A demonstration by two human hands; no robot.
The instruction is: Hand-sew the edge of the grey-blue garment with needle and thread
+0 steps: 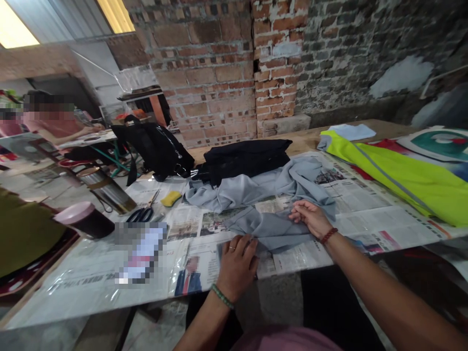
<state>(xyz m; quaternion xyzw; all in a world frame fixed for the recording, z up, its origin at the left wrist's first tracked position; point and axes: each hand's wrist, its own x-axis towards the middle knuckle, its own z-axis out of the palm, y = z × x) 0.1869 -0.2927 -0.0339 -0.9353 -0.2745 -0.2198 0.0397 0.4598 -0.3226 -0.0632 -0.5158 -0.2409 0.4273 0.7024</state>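
One left hand is spread on gray cloth. At the cloth's right, the right hand is curled, grip unclear.

A: ok so where's everything sitting on that tabletop?

B: newspaper covers most of it, and the cloth lies on that, mid-table. left hand is at its near-left corner, right hand at its right side.

A: and left of that?

B: phone is left of the left hand. scissors lie behind the phone, sponge just to their right. cup is further left, flask just behind it.

A: what about the back?

B: bag sits behind the scissors, folded clothes right of the bag. wall is behind the lot. vest is way over right, iron behind it.
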